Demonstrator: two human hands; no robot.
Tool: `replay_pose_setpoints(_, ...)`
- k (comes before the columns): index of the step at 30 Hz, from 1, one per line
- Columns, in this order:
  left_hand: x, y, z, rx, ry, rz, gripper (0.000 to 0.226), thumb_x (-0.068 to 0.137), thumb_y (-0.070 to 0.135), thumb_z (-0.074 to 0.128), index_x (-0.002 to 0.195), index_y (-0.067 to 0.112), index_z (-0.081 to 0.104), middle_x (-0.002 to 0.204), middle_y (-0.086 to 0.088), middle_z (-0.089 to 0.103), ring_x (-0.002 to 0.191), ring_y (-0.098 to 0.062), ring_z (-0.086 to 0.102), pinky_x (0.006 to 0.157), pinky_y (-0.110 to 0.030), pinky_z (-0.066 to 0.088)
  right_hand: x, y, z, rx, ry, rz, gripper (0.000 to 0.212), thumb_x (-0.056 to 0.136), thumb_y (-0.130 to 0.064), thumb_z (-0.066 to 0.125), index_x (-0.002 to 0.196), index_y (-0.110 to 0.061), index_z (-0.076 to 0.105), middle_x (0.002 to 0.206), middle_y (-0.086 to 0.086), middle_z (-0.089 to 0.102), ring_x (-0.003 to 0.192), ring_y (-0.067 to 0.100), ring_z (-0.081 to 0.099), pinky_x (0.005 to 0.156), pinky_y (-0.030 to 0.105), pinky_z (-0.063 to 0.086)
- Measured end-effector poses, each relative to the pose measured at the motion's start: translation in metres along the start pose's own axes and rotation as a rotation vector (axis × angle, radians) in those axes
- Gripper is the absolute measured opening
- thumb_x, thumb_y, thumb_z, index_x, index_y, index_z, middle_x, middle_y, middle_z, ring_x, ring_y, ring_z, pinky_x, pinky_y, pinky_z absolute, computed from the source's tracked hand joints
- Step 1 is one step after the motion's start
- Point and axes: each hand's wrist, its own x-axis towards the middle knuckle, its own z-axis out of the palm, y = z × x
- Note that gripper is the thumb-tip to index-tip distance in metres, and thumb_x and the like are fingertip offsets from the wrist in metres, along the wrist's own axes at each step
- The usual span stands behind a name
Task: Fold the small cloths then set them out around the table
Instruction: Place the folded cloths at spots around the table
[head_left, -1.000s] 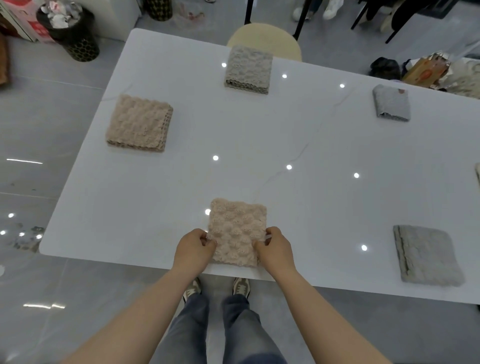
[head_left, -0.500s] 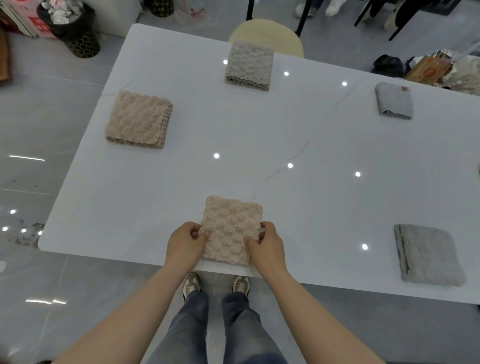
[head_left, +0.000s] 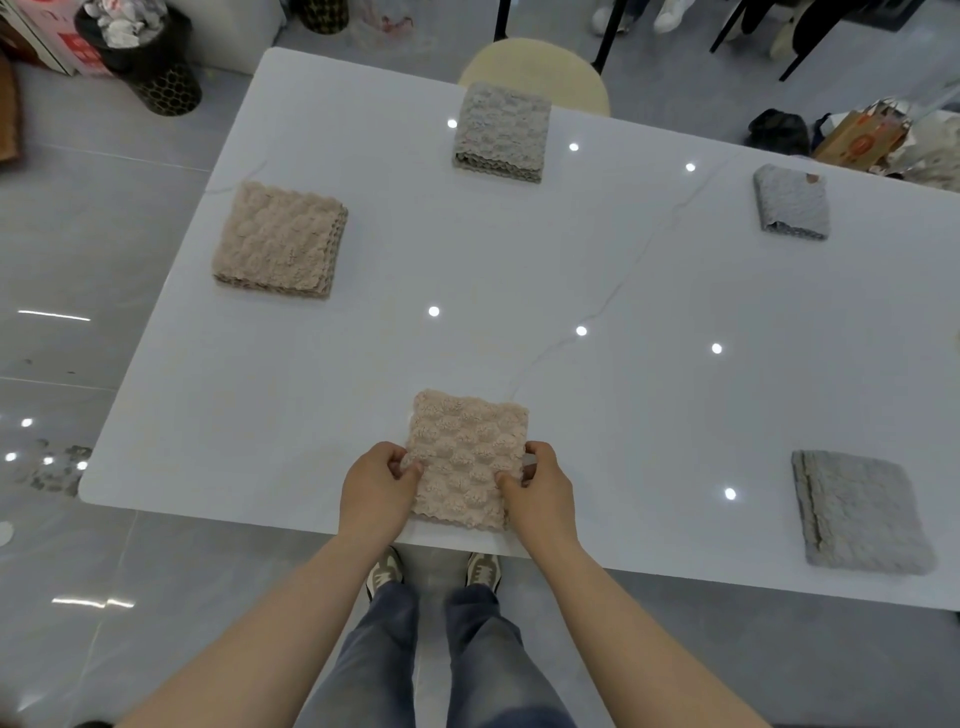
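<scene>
A folded beige cloth (head_left: 467, 457) lies flat at the near edge of the white table (head_left: 597, 291). My left hand (head_left: 376, 488) pinches its left side and my right hand (head_left: 540, 491) pinches its right side. Other folded cloths sit around the table: a beige one (head_left: 280, 241) at the left end, a grey one (head_left: 501, 132) at the far edge, a pale grey one (head_left: 792, 202) at the far right, and a grey one (head_left: 860, 512) at the near right.
A round cream chair (head_left: 535, 67) stands behind the far edge. A black waste bin (head_left: 143, 57) full of paper sits on the floor at the far left. Bags (head_left: 862, 137) lie beyond the far right edge. My feet are under the near edge.
The beige cloth has shifted slightly left and turned a little between my hands. Both hands keep their hold on its sides.
</scene>
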Motion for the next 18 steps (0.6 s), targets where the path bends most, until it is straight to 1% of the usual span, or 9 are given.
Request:
replay_pose_setpoints(3,-0.0001,-0.0008,0.0003,-0.003,-0.004,-0.008,0.008,0.088,0.017,0.06,0.089,0.01,0.057,0.078,0.0,0.055,0.075,-0.019,0.052,0.06,-0.025,0.036,-0.001,0.0008,0.0017,0.005,0.0,0.012,0.038,0.091,-0.015,0.058,0.127,-0.014,0.046,0.106,-0.001,0.06,0.093,0.016,0.06,0.076,0.024,0.046)
replay_pose_setpoints(5,0.0001,-0.0022,0.0007,0.006,-0.009,-0.014,0.009,0.089,0.018,0.059,0.089,0.01,0.057,0.077,0.001,0.054,0.074,-0.018,0.052,0.058,-0.023,0.035,-0.0011,0.0009,0.0027,0.012,0.002,0.023,0.039,0.091,-0.016,0.058,0.128,-0.013,0.046,0.107,-0.001,0.059,0.095,0.017,0.059,0.079,0.025,0.047)
replay_pose_setpoints(7,0.0006,-0.0021,0.0018,0.013,-0.019,-0.017,0.01,0.09,0.02,0.058,0.089,0.01,0.056,0.075,0.003,0.052,0.073,-0.018,0.051,0.056,-0.019,0.034,-0.0003,0.0004,0.0019,0.019,0.003,0.032,0.035,0.091,-0.015,0.058,0.125,-0.011,0.049,0.102,-0.003,0.059,0.093,0.015,0.059,0.075,0.02,0.046)
replay_pose_setpoints(9,0.0016,-0.0014,0.0028,0.035,-0.033,-0.012,0.013,0.091,0.021,0.057,0.087,0.01,0.054,0.072,0.003,0.051,0.07,-0.016,0.048,0.055,-0.02,0.032,0.001,0.0,0.0007,0.018,0.0,0.037,0.03,0.091,-0.014,0.058,0.121,-0.011,0.052,0.094,-0.008,0.058,0.087,0.011,0.057,0.065,0.012,0.042)
replay_pose_setpoints(11,0.003,-0.0003,0.0026,0.072,-0.044,0.002,0.014,0.092,0.021,0.056,0.085,0.009,0.053,0.07,0.003,0.049,0.068,-0.017,0.047,0.053,-0.02,0.031,0.0015,-0.0004,-0.0004,0.023,0.003,0.041,0.029,0.091,-0.013,0.058,0.119,-0.012,0.052,0.088,-0.014,0.054,0.084,0.008,0.055,0.061,0.007,0.038)
replay_pose_setpoints(13,0.0044,0.0007,0.0021,0.094,-0.047,0.009,0.016,0.092,0.021,0.056,0.084,0.007,0.053,0.069,0.002,0.049,0.068,-0.019,0.047,0.053,-0.021,0.031,0.0016,-0.001,-0.0004,0.029,0.007,0.044,0.03,0.091,-0.013,0.058,0.12,-0.013,0.052,0.089,-0.014,0.054,0.085,0.009,0.056,0.062,0.009,0.039)
replay_pose_setpoints(16,0.0048,0.0023,0.0013,0.09,-0.044,0.006,0.015,0.092,0.021,0.055,0.084,0.008,0.053,0.068,0.003,0.048,0.065,-0.016,0.045,0.053,-0.021,0.031,0.0023,-0.0022,0.0013,0.032,0.015,0.039,0.03,0.091,-0.011,0.057,0.121,-0.012,0.052,0.095,-0.007,0.058,0.087,0.011,0.057,0.065,0.014,0.042)
replay_pose_setpoints(18,0.004,0.0026,0.002,0.084,-0.042,0.012,0.014,0.092,0.021,0.055,0.084,0.01,0.051,0.068,0.004,0.047,0.063,-0.012,0.043,0.052,-0.021,0.029,0.0025,-0.0022,0.002,0.042,0.016,0.03,0.03,0.091,-0.01,0.055,0.121,-0.013,0.053,0.098,-0.005,0.06,0.087,0.01,0.057,0.065,0.012,0.041)
